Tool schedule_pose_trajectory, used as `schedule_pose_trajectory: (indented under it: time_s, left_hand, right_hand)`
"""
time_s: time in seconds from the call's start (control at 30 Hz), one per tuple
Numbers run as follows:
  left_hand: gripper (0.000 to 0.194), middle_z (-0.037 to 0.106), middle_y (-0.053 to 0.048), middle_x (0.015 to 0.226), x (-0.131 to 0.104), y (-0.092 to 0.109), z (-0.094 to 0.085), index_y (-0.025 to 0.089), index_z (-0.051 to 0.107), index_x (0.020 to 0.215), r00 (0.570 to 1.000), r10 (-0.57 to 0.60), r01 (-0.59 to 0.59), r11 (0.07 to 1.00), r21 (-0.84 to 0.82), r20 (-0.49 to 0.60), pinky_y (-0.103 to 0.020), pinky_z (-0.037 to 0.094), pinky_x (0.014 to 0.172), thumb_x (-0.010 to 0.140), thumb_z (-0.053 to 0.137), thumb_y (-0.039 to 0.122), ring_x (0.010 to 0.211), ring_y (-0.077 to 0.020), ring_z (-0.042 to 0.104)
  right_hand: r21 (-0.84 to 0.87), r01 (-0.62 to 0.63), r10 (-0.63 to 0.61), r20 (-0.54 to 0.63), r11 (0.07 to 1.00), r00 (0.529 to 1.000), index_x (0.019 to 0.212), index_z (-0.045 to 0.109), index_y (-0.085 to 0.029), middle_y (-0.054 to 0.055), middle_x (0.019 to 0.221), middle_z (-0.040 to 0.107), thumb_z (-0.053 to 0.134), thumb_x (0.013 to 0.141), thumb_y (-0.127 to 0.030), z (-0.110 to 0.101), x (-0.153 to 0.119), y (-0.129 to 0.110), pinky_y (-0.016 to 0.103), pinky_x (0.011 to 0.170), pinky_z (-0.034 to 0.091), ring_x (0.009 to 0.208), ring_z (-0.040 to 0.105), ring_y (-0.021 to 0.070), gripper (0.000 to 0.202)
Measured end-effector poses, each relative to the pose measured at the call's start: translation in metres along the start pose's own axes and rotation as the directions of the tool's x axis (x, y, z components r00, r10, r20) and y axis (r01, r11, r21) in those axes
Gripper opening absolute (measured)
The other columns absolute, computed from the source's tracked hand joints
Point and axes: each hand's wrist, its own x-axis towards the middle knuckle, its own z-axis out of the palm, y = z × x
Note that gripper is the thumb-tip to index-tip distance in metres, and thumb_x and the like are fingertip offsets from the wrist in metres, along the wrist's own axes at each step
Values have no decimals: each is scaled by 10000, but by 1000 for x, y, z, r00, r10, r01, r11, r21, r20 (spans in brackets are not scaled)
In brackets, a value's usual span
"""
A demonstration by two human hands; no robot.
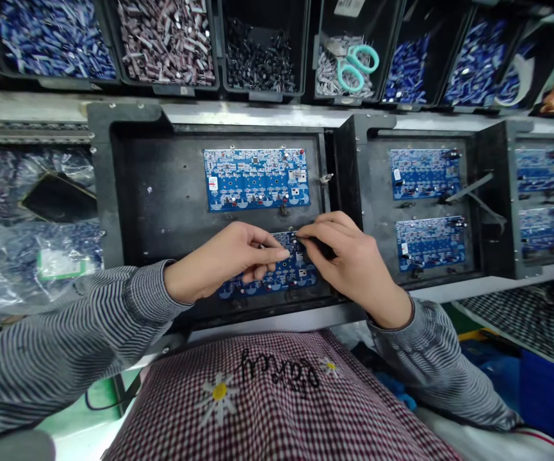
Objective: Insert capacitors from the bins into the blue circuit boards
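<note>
A blue circuit board (284, 280) lies in the lower part of a black tray (161, 186), partly covered by my hands. My left hand (236, 256) is over its left and middle, thumb and forefinger pinched together; anything between them is too small to make out. At the board's upper right corner, my right hand (348, 262) has its fingertips closed in a pinch. A tiny dark part seems to be at those fingertips, but its kind cannot be told. Above both hands, a second blue circuit board (257, 182) lies fully visible in the same tray.
Along the back stand black bins with blue components (58, 41), brownish components (166, 45) and black components (260, 61). Turquoise-handled scissors (357, 64) rest in another bin. More trays with blue boards (430, 243) adjoin on the right. Plastic bags of parts (60, 256) lie left.
</note>
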Motion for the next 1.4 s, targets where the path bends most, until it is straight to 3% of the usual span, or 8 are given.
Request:
schedule_pose_trajectory:
  time_s: [0.17,0.47,0.73,0.87,1.03,1.13,1.27,1.4]
  left_hand:
    - [176,654,-59,799,1,5,2,88,688,948,999,26,-26,1000,16,-21,-163,390,487,842,615,207,552,-56,507]
    - [197,688,-88,827,1,10,2,66,682,987,999,-13,14,999,33,-49,-186,411,500,847,606,181,525,-63,520]
    - [149,670,-68,791,3,13,2,58,655,933,999,-40,39,999,-10,-36,-181,428,504,864,591,174,545,-71,550]
    - [151,649,-39,729,3,15,0,81,664,934,999,-45,44,999,-33,-24,-171,400,494,867,593,196,512,-56,509]
    - [99,624,-31,701,9,36,-7,82,674,833,1000,-14,17,993,-120,23,-174,394,518,849,606,153,541,-57,503]
    - [153,641,-53,786,19,57,-18,71,669,934,995,81,-90,983,-161,-62,-189,437,595,862,534,69,654,-88,578]
    - [191,640,-53,761,32,76,-39,78,617,1049,978,128,-142,987,-76,-167,-197,431,552,878,533,85,610,-95,586]
    - [116,545,2,584,36,78,-51,94,643,841,977,94,-83,994,66,-189,-172,302,426,828,661,208,462,-49,444]
  right_hand:
    - [-1,7,-6,42,1000,999,1005,616,-194,53,907,679,467,880,-99,-1,0,1,353,834,514,949,555,192,216]
    - [-41,-11,13,54,999,998,1006,604,-197,61,899,677,456,897,-133,-1,1,1,356,815,501,954,561,203,195]
    - [-132,130,-111,140,983,984,977,619,-171,71,854,661,458,906,-147,-6,2,4,388,855,463,971,556,212,177]
    - [-72,96,-90,81,993,993,1040,638,-194,64,895,693,497,895,-163,-12,5,-1,413,854,475,953,563,214,204]
    - [44,103,-105,45,994,993,952,674,-223,49,905,695,529,874,-164,-31,35,-9,399,826,506,914,566,200,175]
    - [2,82,-82,-17,997,996,867,661,-188,57,846,674,526,859,-159,-35,69,6,385,834,491,885,567,195,138]
    - [-95,58,-57,7,994,998,815,627,-187,44,826,635,529,814,-143,-24,111,39,387,818,471,869,555,202,108]
    - [-82,50,-46,47,995,998,826,617,-194,40,824,628,508,815,-118,-12,124,54,379,812,470,857,553,195,133]
